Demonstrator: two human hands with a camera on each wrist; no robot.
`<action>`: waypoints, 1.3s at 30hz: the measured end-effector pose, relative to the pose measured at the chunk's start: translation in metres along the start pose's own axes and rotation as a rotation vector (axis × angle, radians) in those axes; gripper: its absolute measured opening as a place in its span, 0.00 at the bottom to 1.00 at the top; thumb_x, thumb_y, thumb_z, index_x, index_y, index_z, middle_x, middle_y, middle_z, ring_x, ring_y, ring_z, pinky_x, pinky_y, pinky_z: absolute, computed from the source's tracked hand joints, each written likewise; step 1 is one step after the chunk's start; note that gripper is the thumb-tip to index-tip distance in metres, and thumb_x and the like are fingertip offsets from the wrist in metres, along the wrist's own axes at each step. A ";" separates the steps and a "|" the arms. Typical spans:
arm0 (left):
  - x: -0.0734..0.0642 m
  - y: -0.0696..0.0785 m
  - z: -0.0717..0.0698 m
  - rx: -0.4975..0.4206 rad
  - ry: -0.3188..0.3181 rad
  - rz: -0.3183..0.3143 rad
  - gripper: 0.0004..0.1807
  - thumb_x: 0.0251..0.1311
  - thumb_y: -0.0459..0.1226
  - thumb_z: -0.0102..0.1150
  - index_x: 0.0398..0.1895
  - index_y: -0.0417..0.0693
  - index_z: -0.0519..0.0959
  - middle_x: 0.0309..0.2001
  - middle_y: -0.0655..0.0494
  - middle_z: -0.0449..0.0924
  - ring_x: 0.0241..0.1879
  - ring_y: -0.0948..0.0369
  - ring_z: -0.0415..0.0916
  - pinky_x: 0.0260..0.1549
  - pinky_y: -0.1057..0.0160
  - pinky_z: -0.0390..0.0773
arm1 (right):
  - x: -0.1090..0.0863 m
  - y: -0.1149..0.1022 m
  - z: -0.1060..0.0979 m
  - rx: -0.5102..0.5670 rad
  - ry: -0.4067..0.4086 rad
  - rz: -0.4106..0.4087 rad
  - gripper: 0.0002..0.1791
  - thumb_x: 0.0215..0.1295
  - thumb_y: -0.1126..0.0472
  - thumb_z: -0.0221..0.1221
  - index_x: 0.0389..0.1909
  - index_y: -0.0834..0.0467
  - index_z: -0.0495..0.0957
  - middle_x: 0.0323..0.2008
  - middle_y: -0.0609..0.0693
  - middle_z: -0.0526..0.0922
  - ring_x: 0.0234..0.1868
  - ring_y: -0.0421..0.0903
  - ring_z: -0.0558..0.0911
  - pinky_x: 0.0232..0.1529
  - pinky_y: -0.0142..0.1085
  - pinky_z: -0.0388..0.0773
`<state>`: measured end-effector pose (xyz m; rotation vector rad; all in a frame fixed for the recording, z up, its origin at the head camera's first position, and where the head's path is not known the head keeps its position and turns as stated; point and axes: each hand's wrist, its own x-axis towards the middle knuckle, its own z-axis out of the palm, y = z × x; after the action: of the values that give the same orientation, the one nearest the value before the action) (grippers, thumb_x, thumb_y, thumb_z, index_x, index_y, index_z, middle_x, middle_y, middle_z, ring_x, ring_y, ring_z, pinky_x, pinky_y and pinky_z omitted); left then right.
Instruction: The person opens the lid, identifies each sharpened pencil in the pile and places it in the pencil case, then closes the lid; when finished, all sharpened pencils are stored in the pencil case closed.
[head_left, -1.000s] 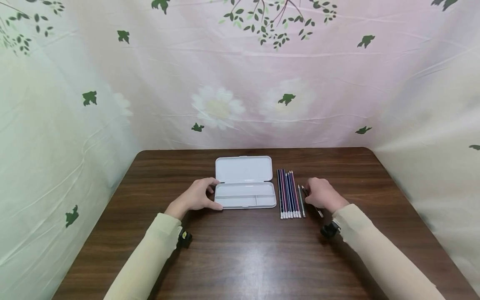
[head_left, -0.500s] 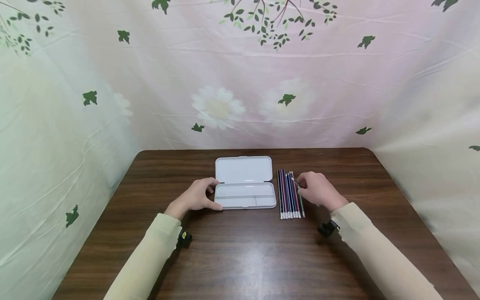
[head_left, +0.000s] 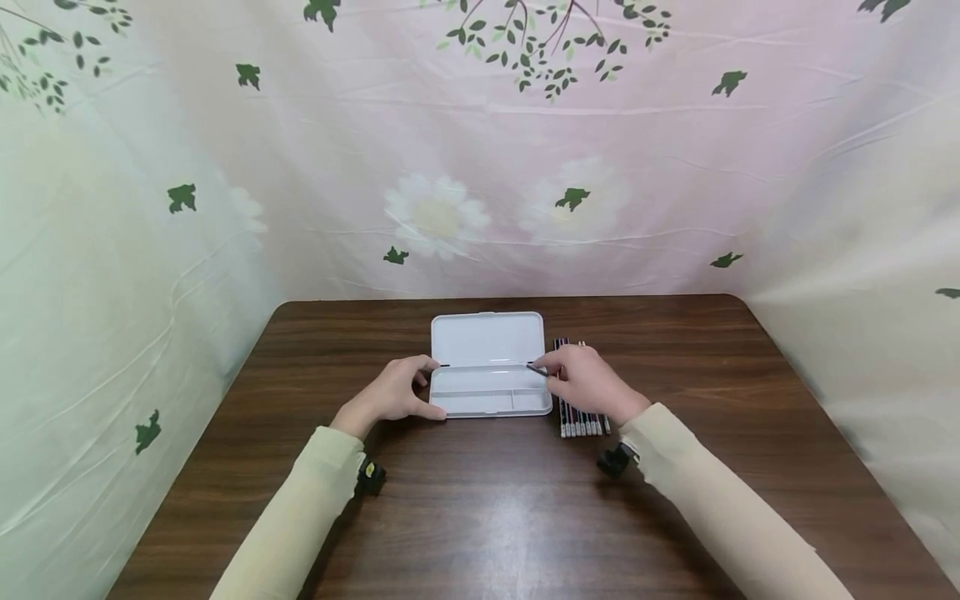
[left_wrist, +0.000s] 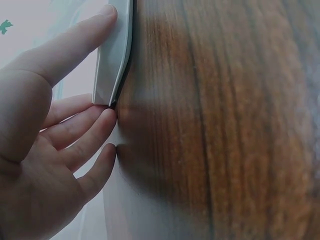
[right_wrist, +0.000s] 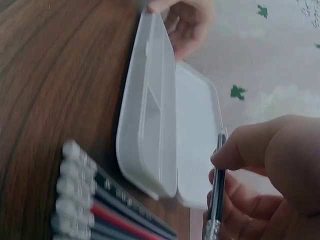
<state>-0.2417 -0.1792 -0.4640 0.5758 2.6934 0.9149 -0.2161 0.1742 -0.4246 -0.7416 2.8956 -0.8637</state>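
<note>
One pencil [right_wrist: 217,192], pinched in right hand [head_left: 592,383]; wide-spread left hand [head_left: 390,392] holding white case [head_left: 480,381]

Stretched forward in long sleeves, with left arm [head_left: 292,508] and right arm [head_left: 731,500] slanting inward. Holding the left hand [head_left: 390,392] with thumb spread apart from loosely bent fingers; pinching with the right hand [head_left: 592,385], back uppermost.

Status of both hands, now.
Left hand: closed around the left end of the white case.
Right hand: closed, pinching a dark pencil.
</note>
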 end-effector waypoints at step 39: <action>0.000 0.000 0.000 0.004 0.002 -0.012 0.48 0.42 0.52 0.88 0.67 0.45 0.76 0.56 0.51 0.81 0.53 0.55 0.78 0.54 0.51 0.80 | 0.026 -0.049 0.051 -0.084 -0.017 -0.256 0.07 0.68 0.68 0.67 0.45 0.59 0.88 0.40 0.50 0.89 0.42 0.44 0.87 0.45 0.39 0.84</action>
<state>-0.2422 -0.1796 -0.4639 0.5587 2.6988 0.9072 -0.2095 0.1003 -0.4391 -1.1410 2.8793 -0.7523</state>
